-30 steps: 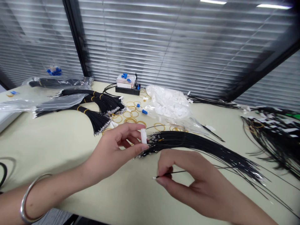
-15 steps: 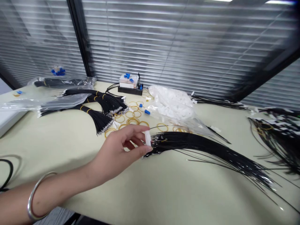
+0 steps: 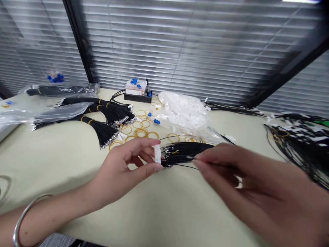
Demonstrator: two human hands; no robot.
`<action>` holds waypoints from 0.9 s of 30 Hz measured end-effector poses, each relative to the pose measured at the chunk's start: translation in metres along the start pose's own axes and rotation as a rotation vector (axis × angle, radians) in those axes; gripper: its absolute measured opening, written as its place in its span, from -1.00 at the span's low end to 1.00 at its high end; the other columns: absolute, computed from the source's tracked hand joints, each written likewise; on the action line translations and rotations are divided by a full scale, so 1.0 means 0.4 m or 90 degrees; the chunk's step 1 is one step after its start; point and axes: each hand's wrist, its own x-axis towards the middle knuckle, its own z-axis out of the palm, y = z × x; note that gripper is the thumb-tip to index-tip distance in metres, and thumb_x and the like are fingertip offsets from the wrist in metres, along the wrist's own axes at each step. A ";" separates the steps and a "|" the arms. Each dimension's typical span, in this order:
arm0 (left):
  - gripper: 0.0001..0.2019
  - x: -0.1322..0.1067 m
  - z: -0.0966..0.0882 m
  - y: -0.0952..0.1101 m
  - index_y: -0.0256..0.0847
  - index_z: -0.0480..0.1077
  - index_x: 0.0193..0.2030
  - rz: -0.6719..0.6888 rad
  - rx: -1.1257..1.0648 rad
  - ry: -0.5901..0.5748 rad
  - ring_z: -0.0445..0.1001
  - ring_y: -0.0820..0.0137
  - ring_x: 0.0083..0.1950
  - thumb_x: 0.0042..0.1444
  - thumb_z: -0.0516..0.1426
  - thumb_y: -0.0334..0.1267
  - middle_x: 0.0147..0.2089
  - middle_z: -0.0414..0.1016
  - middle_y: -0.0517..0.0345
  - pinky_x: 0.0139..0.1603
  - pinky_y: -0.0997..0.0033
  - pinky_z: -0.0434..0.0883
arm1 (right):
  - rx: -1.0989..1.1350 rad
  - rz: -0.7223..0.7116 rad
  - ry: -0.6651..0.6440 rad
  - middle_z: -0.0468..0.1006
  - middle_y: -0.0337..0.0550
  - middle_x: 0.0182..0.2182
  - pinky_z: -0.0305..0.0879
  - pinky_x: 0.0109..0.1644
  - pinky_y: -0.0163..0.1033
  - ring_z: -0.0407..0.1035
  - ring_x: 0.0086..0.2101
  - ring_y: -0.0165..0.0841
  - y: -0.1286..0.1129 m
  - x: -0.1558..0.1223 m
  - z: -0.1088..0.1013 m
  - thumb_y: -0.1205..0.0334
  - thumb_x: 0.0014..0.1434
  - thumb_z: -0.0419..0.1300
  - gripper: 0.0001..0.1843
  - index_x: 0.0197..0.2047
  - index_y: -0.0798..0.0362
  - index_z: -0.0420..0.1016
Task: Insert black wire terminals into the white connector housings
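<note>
Between thumb and forefinger, my left hand (image 3: 128,164) pinches a white plastic connector housing (image 3: 157,154), held upright. My right hand (image 3: 252,185) is closed in a pinch on a thin black wire (image 3: 193,157), whose tip points left toward the housing and stays apart from it. Behind both hands a loose bundle of black wires (image 3: 185,151) lies on the table, its right part hidden by my right hand. Bright metal ends show at the bundle's left end.
Yellow rubber bands (image 3: 141,132) lie behind my left hand. Farther back are a bag of white parts (image 3: 182,109) and a black tray (image 3: 137,97) with blue pieces. Banded wire bundles (image 3: 97,127) sit left, and wires with white connectors (image 3: 303,137) spread at the right.
My right hand has come into view from the right, holding a wire. My left hand still holds the housing. The whole scene has shifted slightly left in view.
</note>
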 end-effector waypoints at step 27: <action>-0.69 -0.011 0.004 0.004 -0.24 0.36 -0.05 0.040 -0.055 -0.069 0.46 0.60 -0.35 0.03 0.20 -0.44 -0.30 0.54 0.25 -0.34 0.66 0.39 | 0.164 0.010 -0.094 0.39 -0.27 -0.46 0.18 -0.50 -0.48 0.26 -0.45 -0.58 -0.042 0.013 0.070 0.45 0.08 0.11 -0.91 -0.39 0.08 0.34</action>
